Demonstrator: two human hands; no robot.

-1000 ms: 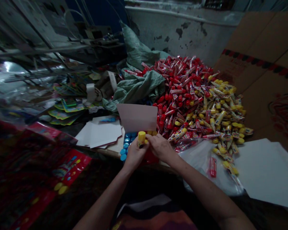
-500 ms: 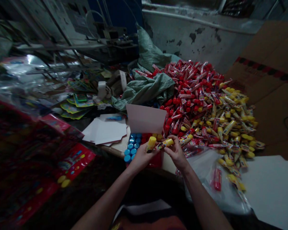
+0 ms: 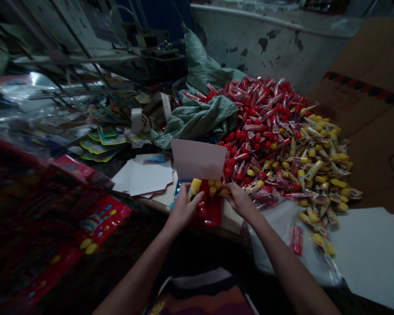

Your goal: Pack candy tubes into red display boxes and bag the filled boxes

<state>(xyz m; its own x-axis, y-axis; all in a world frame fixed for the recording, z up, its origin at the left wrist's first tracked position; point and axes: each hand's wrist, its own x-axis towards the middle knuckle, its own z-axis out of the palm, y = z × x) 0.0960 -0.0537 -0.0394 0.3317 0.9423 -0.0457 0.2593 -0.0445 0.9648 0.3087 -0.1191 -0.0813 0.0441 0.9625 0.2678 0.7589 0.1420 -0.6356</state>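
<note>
My left hand (image 3: 183, 206) is closed on a yellow-capped tube (image 3: 195, 188), held nearly upright above the left part of an open red box (image 3: 215, 214). At the right side of the box, my right hand (image 3: 238, 199) pinches another yellow-capped tube (image 3: 226, 191). Inside the box stand blue caps at the left, partly hidden by my left hand, red caps (image 3: 202, 209) in the middle and several yellow caps (image 3: 212, 191) at the back right. The box's white flap (image 3: 198, 158) stands up behind them.
A large heap of red tubes (image 3: 259, 109) and yellow tubes (image 3: 325, 153) lies at the right. White cards (image 3: 147, 177) are left of the box. A plastic bag (image 3: 276, 232) and white sheets (image 3: 371, 249) lie front right. Printed red packaging (image 3: 108, 218) is at left.
My hands have moved apart. The left one has shifted left with its tube, and the right one has brought its tube down to the box's right side. More red and yellow caps now show.
</note>
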